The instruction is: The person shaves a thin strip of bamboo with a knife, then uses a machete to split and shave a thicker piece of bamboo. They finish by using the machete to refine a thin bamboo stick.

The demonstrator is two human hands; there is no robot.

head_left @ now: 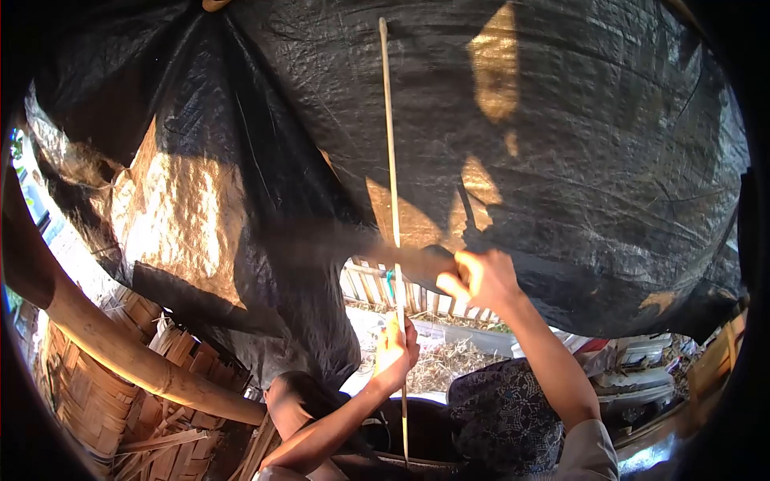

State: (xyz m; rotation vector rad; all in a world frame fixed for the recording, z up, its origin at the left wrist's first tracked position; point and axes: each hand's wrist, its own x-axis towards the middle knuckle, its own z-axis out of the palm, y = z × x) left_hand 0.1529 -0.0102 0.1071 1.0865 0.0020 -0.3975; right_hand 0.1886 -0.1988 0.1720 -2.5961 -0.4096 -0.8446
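A long, thin, pale bamboo stick (391,144) stands nearly upright in front of me, its top high against the tarp and its lower end down by my lap. My left hand (393,353) is wrapped round its lower part. My right hand (481,276), higher and to the right, is closed round the handle of a machete (353,246). The long blade points left, smeared by motion, and overlaps the stick in this view a little above my left hand.
A black tarp (601,192) hangs across the front, sunlit in patches. At left a thick bamboo pole (144,369) slants past woven bamboo panels (88,385). Dark patterned cloth (505,417) lies below my right arm. Beyond the tarp's lower edge is a slatted fence (425,298).
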